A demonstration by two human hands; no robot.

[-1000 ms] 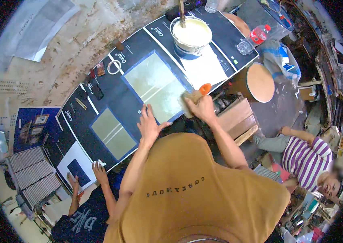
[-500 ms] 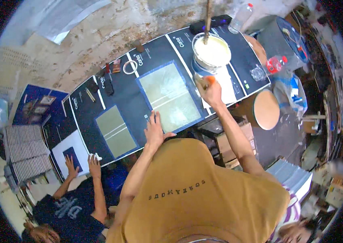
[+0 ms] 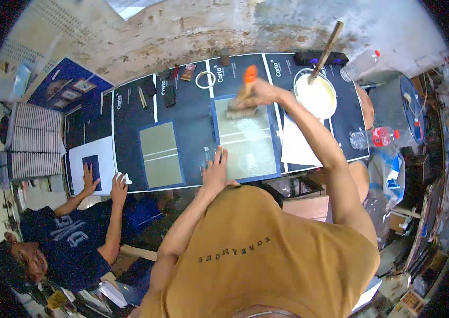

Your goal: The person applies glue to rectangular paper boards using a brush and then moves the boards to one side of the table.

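My right hand (image 3: pixel 260 95) is closed round a wide flat brush (image 3: pixel 250 75) with an orange handle. Its bristles, a little smeared by motion, are at the far part of a grey-green sheet (image 3: pixel 245 159) with a blue border and two white stripes. A wet sheen shows on this sheet. At the sheet's near left edge, my left hand (image 3: pixel 216 172) lies with fingers stretched out and nothing in them. To the right stands a bucket (image 3: pixel 295 91) of cream-white paste with a wooden stick (image 3: pixel 329 49) leaning in it, beside white paper (image 3: pixel 294 146).
A similar smaller sheet (image 3: pixel 160 161) lies left. A co-worker's hands (image 3: pixel 90 179) rest on white paper with a dark blue piece at far left. A tape roll (image 3: pixel 205 80) and small tools lie along the back. Two plastic bottles (image 3: pixel 382 137) stand or lie at right.
My right hand has carried the brush from beside the bucket leftward onto the far part of the sheet. The whole view has shifted. My left hand stays at the sheet's edge.
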